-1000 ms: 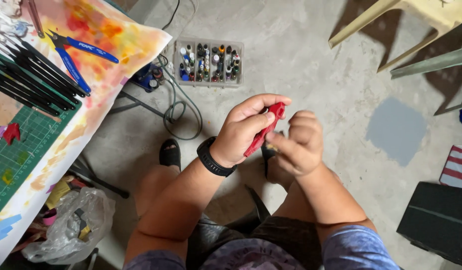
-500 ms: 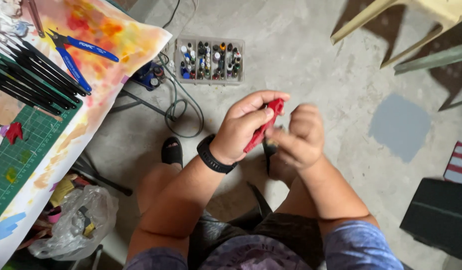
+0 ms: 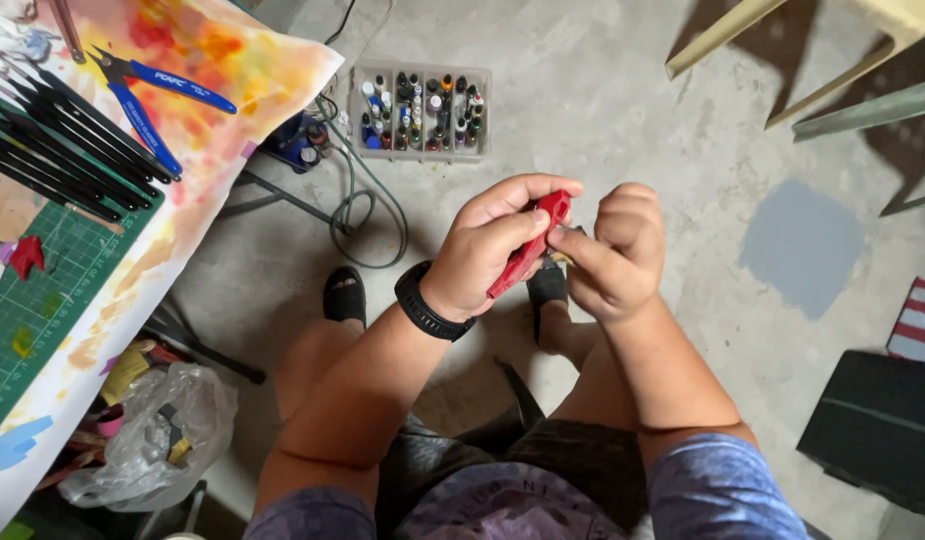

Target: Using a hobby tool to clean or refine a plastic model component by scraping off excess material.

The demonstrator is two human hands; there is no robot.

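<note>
My left hand (image 3: 488, 245) grips a red-handled cutting tool (image 3: 528, 252), thumb and fingers wrapped round the handle. A black band sits on that wrist. My right hand (image 3: 615, 252) is curled into a fist right against the tool's tip, pinching something small that I cannot make out. Both hands hover above my knees, over the concrete floor.
A paint-stained table (image 3: 103, 230) at the left carries a green cutting mat (image 3: 43, 300), blue-handled pliers (image 3: 148, 95), black brushes (image 3: 63, 150). A clear box of small paint bottles (image 3: 420, 112) and cables lie on the floor. Plastic bag (image 3: 153, 430) lower left; black case (image 3: 878, 430) right.
Both hands stay together with the tool; the right fist has shifted slightly against the tip. The view has barely moved.
</note>
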